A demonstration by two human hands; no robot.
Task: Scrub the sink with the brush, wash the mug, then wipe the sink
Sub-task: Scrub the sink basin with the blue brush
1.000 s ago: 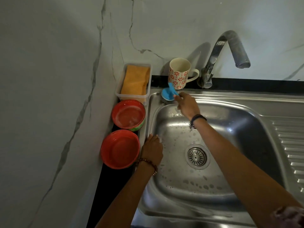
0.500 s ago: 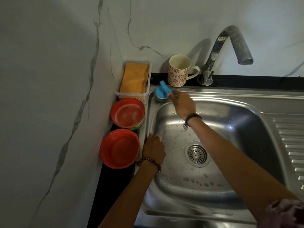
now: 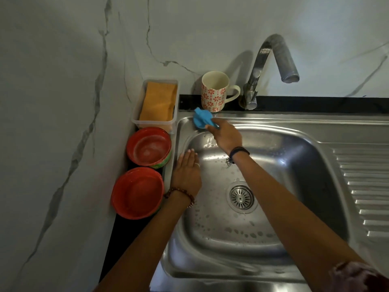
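Far-left corner of the table: clear tub holding an orange sponge cloth. Near side of it, two red bowls in a row along the sink's left edge. Not needed for this step, but close enough to catch splash.

Left hand: fingers straight and together, palm flat on the left rim of the sink, holding nothing. Good brace; I'd keep it there, out of the brush path.

Brush: blue, sits on the far-left corner of the sink rim, just near of the mug. Right hand reaches across the basin and its fingertips pinch the brush handle; how far the fingers wrap is hidden behind the hand.

Judgement: step in hand is the scrub, far-left corner. Soap spots are visible on the basin floor near the drain and along the near wall, so much of the basin likely needs passes.

To do it well:
- take a fuller grip than fingertips, for pressure
- work the corner radius with short strokes, then sweep right and near toward the drain
- keep strokes low; the mug stands upright, almost touching the brush, easy to knock

Tap to the right of the mug, spout over the basin, no water seen running.
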